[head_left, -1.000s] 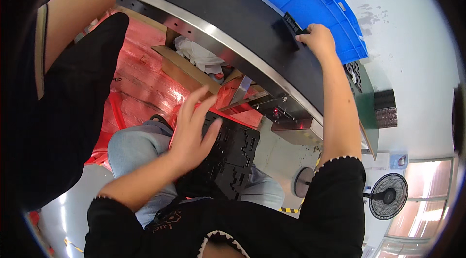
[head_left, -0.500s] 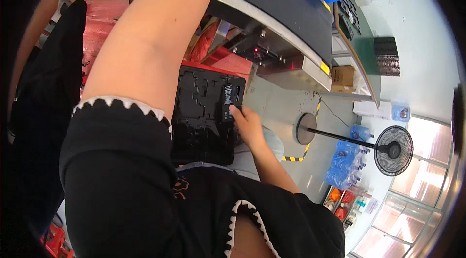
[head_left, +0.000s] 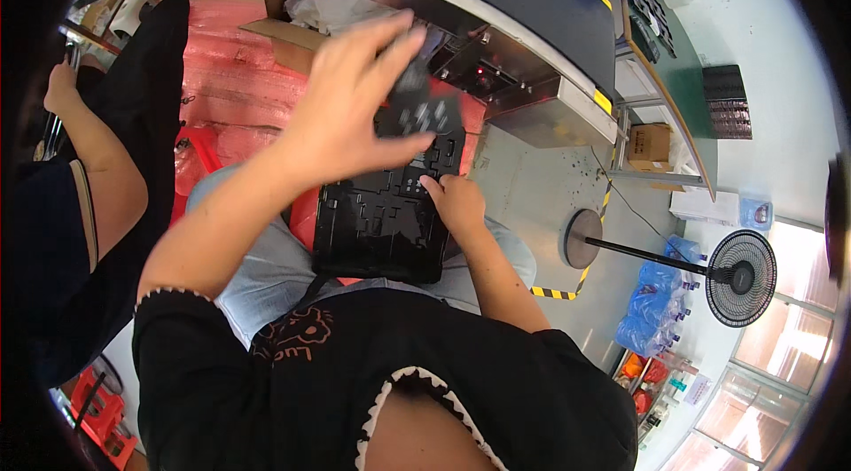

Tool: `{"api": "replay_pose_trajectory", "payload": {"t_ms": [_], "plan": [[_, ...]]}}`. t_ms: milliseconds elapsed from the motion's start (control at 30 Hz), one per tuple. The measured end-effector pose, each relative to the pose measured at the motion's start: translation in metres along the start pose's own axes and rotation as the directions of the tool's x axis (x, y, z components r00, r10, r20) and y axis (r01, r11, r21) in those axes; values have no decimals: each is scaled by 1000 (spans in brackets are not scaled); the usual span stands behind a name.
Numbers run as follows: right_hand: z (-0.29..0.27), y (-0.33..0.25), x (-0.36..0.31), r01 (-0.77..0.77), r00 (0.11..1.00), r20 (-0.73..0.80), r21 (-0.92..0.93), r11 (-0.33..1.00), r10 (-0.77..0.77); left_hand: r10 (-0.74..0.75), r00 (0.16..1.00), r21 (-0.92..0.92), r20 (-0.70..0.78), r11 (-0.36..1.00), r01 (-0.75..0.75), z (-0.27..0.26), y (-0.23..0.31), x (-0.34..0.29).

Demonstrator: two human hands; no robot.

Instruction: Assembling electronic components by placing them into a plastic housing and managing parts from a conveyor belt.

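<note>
- Left hand (head_left: 341,121): fingers grasped a blurred, flat black piece (head_left: 427,114).
- Right hand (head_left: 460,203): at black moulded-plastic tray (head_left: 379,265); grip indeterminate.
- Placement appeared underway; alignment seemed needed next.

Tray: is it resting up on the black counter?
No, the tray lies over the person's jeans, with the right hand at its right side.

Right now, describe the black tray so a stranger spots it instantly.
Below the long black counter, find the blue jeans. The tray lies across them. Unlike the small dark part in the left hand, it is broad and flat, with many shaped recesses.
</note>
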State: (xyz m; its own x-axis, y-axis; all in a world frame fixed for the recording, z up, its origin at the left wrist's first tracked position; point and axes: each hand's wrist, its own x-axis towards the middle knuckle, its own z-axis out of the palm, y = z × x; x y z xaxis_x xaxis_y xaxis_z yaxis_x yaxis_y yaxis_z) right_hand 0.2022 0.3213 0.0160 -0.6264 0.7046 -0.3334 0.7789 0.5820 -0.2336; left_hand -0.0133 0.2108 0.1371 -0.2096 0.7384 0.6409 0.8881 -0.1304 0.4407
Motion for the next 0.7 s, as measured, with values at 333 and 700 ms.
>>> {"api": "replay_pose_trajectory", "payload": {"t_ms": [333,700], "plan": [[-11,6,0,118,986,108,108,987,-129,-180,774,132,607,983,125,57,-41,-128],[-200,-136,45,680,668,-583,226,697,-463,-150,866,39,478,988,150,72,-45,-149]]}}
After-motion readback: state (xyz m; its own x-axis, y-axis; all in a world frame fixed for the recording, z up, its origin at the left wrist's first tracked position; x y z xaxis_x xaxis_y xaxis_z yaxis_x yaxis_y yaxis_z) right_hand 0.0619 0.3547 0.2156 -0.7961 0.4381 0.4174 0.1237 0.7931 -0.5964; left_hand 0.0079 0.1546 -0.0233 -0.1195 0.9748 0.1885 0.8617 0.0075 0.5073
